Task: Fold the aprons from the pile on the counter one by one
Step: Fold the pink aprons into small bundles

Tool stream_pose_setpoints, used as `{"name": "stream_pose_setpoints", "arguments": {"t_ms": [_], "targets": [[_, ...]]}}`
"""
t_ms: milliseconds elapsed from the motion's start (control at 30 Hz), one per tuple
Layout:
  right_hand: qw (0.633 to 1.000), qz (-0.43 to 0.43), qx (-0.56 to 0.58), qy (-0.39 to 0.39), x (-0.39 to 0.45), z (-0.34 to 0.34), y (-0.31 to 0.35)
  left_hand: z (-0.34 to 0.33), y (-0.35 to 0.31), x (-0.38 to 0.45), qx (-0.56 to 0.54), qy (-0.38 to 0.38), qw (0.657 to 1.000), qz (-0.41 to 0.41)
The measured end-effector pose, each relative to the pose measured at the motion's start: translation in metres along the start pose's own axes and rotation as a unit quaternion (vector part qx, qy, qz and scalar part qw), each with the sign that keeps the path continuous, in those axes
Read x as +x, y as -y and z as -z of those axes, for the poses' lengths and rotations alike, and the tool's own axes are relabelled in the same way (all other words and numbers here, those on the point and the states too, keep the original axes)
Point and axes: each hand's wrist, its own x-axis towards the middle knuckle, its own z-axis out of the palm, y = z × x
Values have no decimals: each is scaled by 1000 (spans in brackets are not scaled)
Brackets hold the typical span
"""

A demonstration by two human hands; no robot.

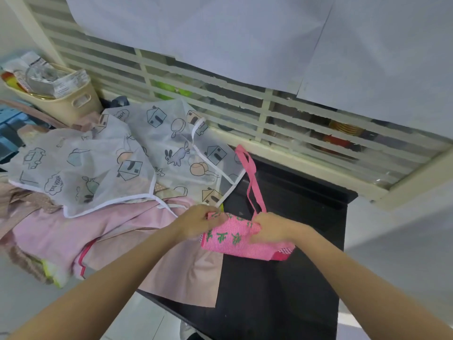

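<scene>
A small pink apron [235,244] with green characters is bunched into a compact bundle just above the black counter [294,241]. My left hand [198,223] pinches its left top corner. My right hand [272,229] grips its right side, where the pink neck strap [252,180] loops away over the counter. To the left lies the pile: a translucent white apron [122,163] printed with houses and rabbits on top, and pale pink aprons [98,231] beneath it.
A beige basket [71,104] full of packets stands at the back left, with a blue crate [12,123] beside it. A slatted window grille [269,114] runs behind the counter. White sheets [220,33] hang above. A white ledge [404,229] borders the counter on the right.
</scene>
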Motion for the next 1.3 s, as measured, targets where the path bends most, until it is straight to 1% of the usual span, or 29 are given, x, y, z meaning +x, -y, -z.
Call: {"name": "stream_pose_setpoints", "arguments": {"t_ms": [67,133,167,233,300,333,367,433,467,500,533,567,633,667,733,800,867,967,1000,1033,1067,1100,1133,1167,1200,1267,1300], "targets": [[997,-53,-12,47,1,10,-4,-3,1,3,-2,22,1000,10],[993,-84,-19,78,7,3,-10,-6,3,6,66,74,994,38],[992,-95,-21,86,9,-3,-12,-5,3,8,105,89,990,40],[990,-112,-21,85,14,-19,-18,-3,1,14,160,82,983,29],[991,-109,-51,50,16,-28,-20,-5,-7,21,205,59,977,-13],[991,-106,-75,38,16,-30,-20,-7,-12,23,233,76,969,-39],[989,-107,-93,35,16,-29,-20,-13,-17,27,266,109,956,-61],[987,-116,-109,30,17,-21,-19,-26,-26,31,355,165,917,-81],[988,-119,-91,23,17,-15,-17,-31,-29,33,394,171,899,-86],[991,-124,-56,4,18,-9,-18,-35,-32,34,416,170,889,-90],[991,-132,-17,-30,20,-4,-19,-40,-36,36,425,167,885,-92],[987,-141,4,-83,22,-1,-22,-45,-38,36,427,166,884,-92],[968,-162,-19,-189,24,-3,-23,-55,-42,33,426,167,886,-72],[962,-171,-33,-211,26,-8,-22,-60,-42,32,428,167,887,-55],[964,-165,-63,-197,31,-18,-18,-66,-41,30,433,160,887,-31],[968,-146,-88,-186,35,-23,-11,-71,-39,29,426,161,890,-25],[966,-144,-85,-195,34,-22,0,-73,-36,27,394,169,903,-29],[961,-155,-54,-224,33,-9,17,-69,-37,24,354,186,915,-57],[962,-162,-22,-218,32,-2,24,-66,-38,23,345,195,916,-61],[962,-153,48,-223,32,5,30,-63,-40,24,334,203,918,-64],[952,-148,165,-213,32,12,38,-59,-42,25,321,209,922,-65],[924,-129,296,-205,30,18,47,-57,-45,25,310,212,925,-65],[878,-110,418,-204,27,25,56,-54,-49,25,302,209,928,-64],[825,-92,522,-196,22,34,66,-49,-55,24,297,201,931,-65],[780,-61,594,-189,18,42,74,-46,-58,23,297,190,933,-64],[710,-3,677,-191,5,62,91,-37,-61,22,308,162,936,-58],[682,26,703,-200,-5,73,98,-30,-62,23,315,141,937,-52]]}}
